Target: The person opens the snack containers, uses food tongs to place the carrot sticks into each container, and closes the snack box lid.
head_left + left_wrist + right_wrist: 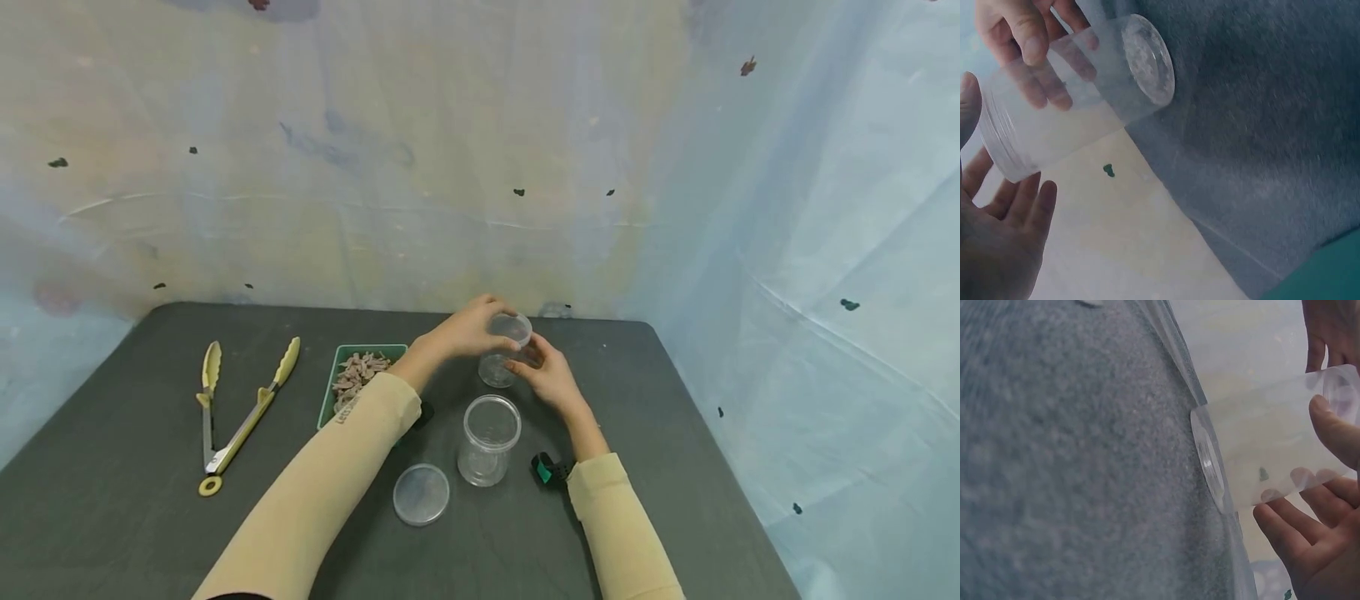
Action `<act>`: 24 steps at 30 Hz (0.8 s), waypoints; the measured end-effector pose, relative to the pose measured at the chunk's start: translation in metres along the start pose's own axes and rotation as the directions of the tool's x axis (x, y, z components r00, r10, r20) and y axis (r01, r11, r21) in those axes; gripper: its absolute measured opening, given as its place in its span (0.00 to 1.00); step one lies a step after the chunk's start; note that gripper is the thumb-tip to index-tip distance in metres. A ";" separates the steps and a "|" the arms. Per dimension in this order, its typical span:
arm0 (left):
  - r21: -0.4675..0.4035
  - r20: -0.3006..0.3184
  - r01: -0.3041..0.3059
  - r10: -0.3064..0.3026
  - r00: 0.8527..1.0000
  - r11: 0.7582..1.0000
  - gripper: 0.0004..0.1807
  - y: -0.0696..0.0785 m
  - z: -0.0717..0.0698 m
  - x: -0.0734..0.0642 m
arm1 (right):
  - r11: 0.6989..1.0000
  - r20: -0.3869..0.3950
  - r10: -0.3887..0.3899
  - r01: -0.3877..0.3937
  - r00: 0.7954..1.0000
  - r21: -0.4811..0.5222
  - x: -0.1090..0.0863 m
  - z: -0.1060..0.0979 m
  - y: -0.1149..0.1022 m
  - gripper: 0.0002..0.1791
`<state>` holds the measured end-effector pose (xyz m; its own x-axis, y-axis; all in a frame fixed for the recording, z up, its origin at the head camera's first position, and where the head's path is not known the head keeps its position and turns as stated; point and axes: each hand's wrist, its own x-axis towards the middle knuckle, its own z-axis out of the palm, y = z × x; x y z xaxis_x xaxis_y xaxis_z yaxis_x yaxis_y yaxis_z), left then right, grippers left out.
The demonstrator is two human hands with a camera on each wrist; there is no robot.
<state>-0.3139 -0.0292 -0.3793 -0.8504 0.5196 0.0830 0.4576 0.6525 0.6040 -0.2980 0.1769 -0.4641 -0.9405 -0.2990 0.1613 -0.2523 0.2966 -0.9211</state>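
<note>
At the far middle of the table stands a clear plastic jar (497, 371), held by both hands. My left hand (476, 327) comes over from the left, its thumb and fingers spread round the jar's top end. Lower on the side, my right hand (551, 379) grips the jar between thumb and fingers. Its base touches the dark table in the right wrist view. Whether a lid covers the top I cannot tell. Closer to me are a second clear jar (483, 462) and a translucent round lid (422, 495) lying flat.
A green tray (327, 408) of brownish-grey strips (358, 375) sits partly behind the left forearm. Spread tongs (240, 433) with yellow tips lie at the left. Pale sheeting (420, 167) hangs behind the dark table (675, 500).
</note>
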 end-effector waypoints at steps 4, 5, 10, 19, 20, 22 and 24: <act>-0.007 0.008 0.006 -0.006 1.000 1.000 0.35 0.000 -0.001 -0.001 | 1.000 0.011 0.001 -0.001 1.000 -0.006 0.001 0.000 0.001 0.40; -0.016 0.020 0.000 0.000 1.000 1.000 0.33 -0.001 -0.002 -0.002 | 1.000 0.009 0.002 -0.002 1.000 -0.008 0.000 0.000 0.001 0.40; -0.079 0.092 -0.018 0.025 0.995 0.997 0.27 -0.001 -0.008 -0.006 | 1.000 -0.008 0.012 -0.012 1.000 -0.010 -0.002 -0.001 0.004 0.40; -0.075 0.069 -0.006 0.011 0.998 0.997 0.25 -0.002 -0.008 -0.007 | 1.000 0.001 0.019 -0.019 1.000 -0.013 -0.001 0.001 0.005 0.42; -0.072 0.057 -0.004 0.008 0.998 0.997 0.25 -0.001 -0.008 -0.007 | 1.000 0.000 0.019 -0.019 1.000 -0.014 -0.001 0.001 0.005 0.42; -0.060 0.027 0.006 -0.004 1.000 0.998 0.26 -0.001 -0.006 -0.006 | 1.000 -0.003 0.015 -0.015 1.000 -0.023 -0.001 0.001 0.004 0.41; -0.050 -0.005 0.021 -0.021 1.000 0.999 0.28 -0.002 -0.003 -0.005 | 0.999 -0.006 0.010 -0.010 1.000 -0.035 -0.001 0.001 0.004 0.40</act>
<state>-0.3110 -0.0349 -0.3781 -0.8613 0.5026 0.0743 0.4261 0.6351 0.6443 -0.2977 0.1776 -0.4682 -0.9442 -0.2908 0.1545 -0.2508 0.3310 -0.9097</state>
